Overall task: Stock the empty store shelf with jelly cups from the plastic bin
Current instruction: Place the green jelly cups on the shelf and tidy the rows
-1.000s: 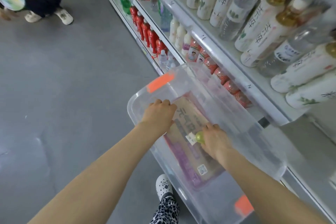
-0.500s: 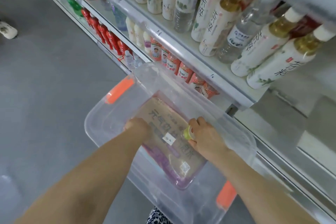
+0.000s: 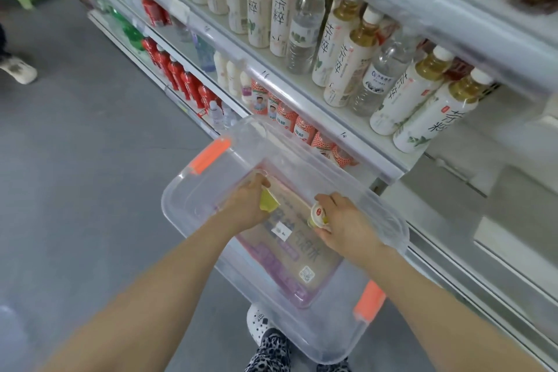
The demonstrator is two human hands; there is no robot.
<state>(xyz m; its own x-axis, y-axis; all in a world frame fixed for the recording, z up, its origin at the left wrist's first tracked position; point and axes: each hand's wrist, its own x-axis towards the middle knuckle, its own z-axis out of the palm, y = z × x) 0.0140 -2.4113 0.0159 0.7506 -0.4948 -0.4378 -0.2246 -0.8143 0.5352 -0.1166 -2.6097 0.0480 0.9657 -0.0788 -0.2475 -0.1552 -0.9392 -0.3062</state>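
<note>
A clear plastic bin (image 3: 326, 341) with orange latches sits in front of me beside the store shelving. Inside it, my left hand (image 3: 246, 205) grips a yellow-green jelly cup (image 3: 268, 202). My right hand (image 3: 347, 226) holds a second jelly cup (image 3: 317, 215) whose white lid with a red mark faces left. A flat brown and purple carton (image 3: 302, 254) lies on the bin's bottom under both hands. A bare white shelf (image 3: 498, 220) runs along the right, just past the bin.
Tea and water bottles (image 3: 347, 48) fill the shelf above the bin. Red-labelled bottles (image 3: 290, 118) line the shelf behind it. Grey floor (image 3: 90, 160) spreads to the left. My spotted shoe (image 3: 259, 320) shows under the bin. Another person's shoe (image 3: 18, 69) is at far left.
My left hand moved from the bin's rim down inside and now holds a yellow-green cup. My right hand has lifted and turned its cup so the lid shows. The view swung toward the shelves.
</note>
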